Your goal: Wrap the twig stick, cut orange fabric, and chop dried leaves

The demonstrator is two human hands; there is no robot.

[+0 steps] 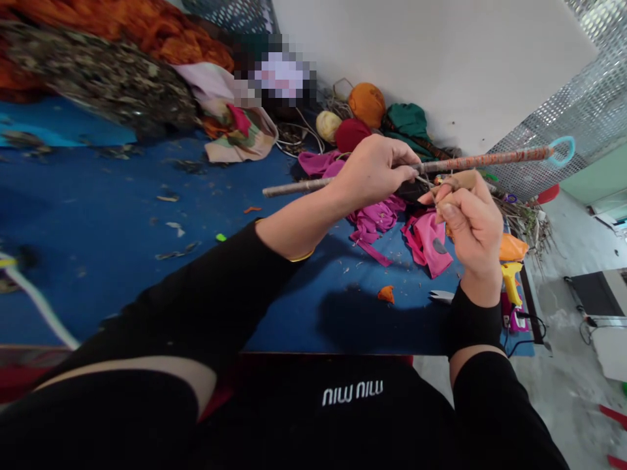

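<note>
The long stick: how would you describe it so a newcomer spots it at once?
Above the blue table, the left hand grips a long stick slanting up to the right. The pale blue loop at its orange-banded right end sets it apart from the pink cloth near it.

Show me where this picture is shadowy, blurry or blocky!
Head view: a dark, soft-edged shadow on the table, left of the right sleeve; head view: the white cord at far left looks blurry, the stick clearer; head view: blocky squares near the balls hide what's there.
</note>
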